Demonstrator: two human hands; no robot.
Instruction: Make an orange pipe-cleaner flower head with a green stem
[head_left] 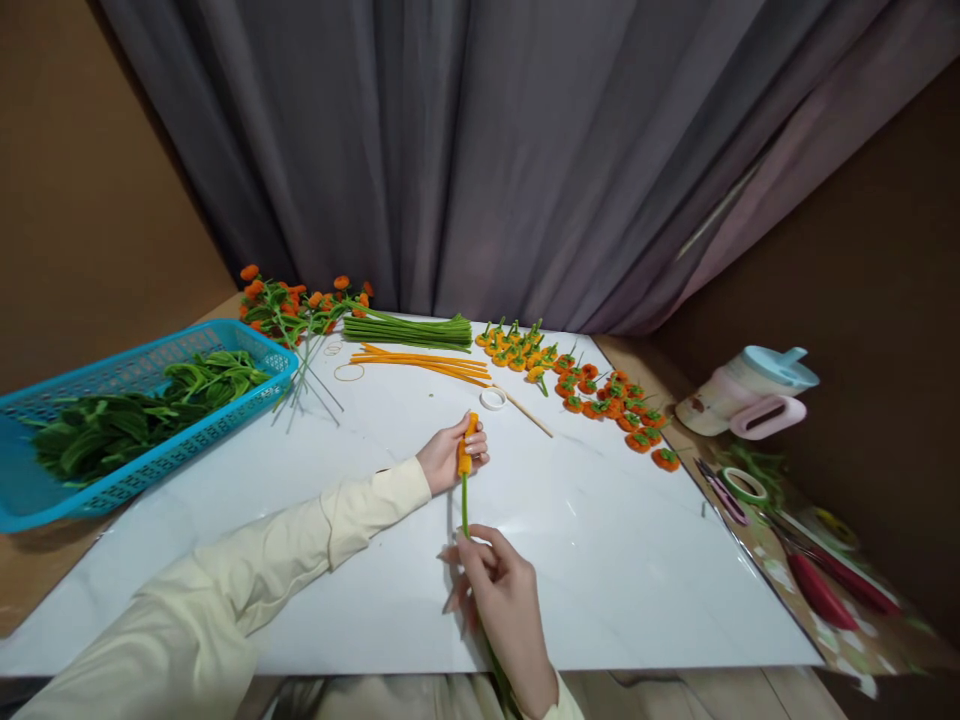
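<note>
Over the middle of the white table, my left hand [444,456] is closed around an orange fuzzy pipe-cleaner coil [465,458], held roughly upright. A green pipe cleaner [465,506] runs down from the coil's lower end. Closer to me, my right hand [511,592] pinches that green pipe cleaner between thumb and forefinger, its other fingers loosely spread. The green length continues beneath this hand toward the table's front edge. Beyond my left hand lie several loose orange pipe cleaners [420,363], a white tape ring [493,399] and a thin wooden stick [529,412].
Green pipe cleaners [405,331] lie bundled at the back. Yellow flower heads [517,350] and orange ones [600,400] line the right. A blue basket [187,425] of green leaves stands left, near finished orange flowers [300,300]. A cup [739,390] and red-handled pliers [817,590] sit right.
</note>
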